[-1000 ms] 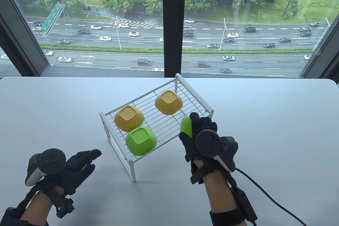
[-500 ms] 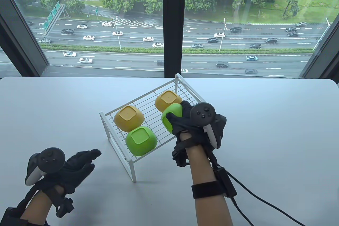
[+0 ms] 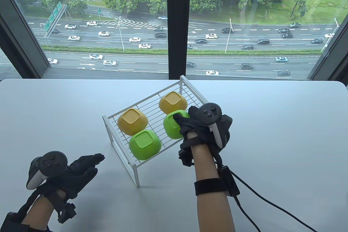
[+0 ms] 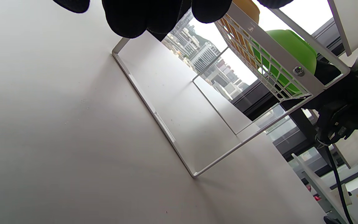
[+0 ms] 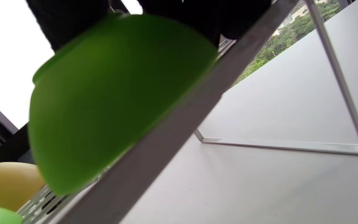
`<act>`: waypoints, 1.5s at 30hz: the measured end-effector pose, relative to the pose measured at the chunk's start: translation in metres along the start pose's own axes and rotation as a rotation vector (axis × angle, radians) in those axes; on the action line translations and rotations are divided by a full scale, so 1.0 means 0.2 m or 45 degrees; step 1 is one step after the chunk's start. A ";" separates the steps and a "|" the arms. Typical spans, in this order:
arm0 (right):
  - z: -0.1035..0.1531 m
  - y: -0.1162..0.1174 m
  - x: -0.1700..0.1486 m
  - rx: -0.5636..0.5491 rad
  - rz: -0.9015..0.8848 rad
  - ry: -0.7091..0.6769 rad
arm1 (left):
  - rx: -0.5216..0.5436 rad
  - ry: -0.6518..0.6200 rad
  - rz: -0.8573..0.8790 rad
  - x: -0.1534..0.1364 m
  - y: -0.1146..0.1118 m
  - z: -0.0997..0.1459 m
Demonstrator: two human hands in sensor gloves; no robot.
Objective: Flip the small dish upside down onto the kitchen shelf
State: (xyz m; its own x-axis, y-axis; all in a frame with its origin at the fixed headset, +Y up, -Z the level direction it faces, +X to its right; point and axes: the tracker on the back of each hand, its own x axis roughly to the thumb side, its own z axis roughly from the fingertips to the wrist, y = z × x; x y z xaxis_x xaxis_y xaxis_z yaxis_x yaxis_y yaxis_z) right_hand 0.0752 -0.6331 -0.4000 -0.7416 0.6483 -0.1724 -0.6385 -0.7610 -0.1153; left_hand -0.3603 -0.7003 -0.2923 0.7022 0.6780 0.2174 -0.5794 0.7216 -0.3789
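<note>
Small dish (image 3: 171, 127): green, base up, on the wire top of the kitchen shelf (image 3: 152, 112) at its near right corner; in the right wrist view (image 5: 110, 102) its rim meets the shelf's front bar on one side, while full seating on the wires cannot be confirmed.
Right hand (image 3: 191, 126): on the small dish, fingers curled over its upturned base and far side, thumb against the near side; grip in place.
Left hand (image 3: 77, 168): resting on the desk (image 3: 272, 123) to the left of the shelf and well apart from it, fingers straight and together, holding nothing; fingertips (image 4: 126, 18) show at the top edge of the left wrist view.
Kitchen shelf: white frame with a wire grid top, standing on the desk at an angle to its edge; legs are flat white loops.
Second green dish (image 3: 145, 144): upside down at the near left corner of the shelf, apart from the held dish.
Near yellow dish (image 3: 132, 121): upside down, touching the second green dish on its far side.
Far yellow dish (image 3: 173, 102): upside down at the far right of the shelf, just beside the small dish.
Cable (image 3: 261, 202): black, running from the right wrist across the desk toward the lower right.
</note>
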 end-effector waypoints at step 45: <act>0.57 -0.08 -0.70 0.136 0.437 -0.399 | 0.130 0.145 -0.479 0.05 -0.05 0.00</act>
State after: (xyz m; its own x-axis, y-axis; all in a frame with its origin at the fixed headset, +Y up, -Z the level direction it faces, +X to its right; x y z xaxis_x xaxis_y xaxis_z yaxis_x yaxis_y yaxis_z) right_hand 0.1659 -0.7090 -0.2628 -0.9294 0.3483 0.1223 -0.3508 -0.9364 0.0011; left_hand -0.3474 -0.7013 -0.2854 0.9110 0.3483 0.2207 -0.3073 0.9304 -0.1996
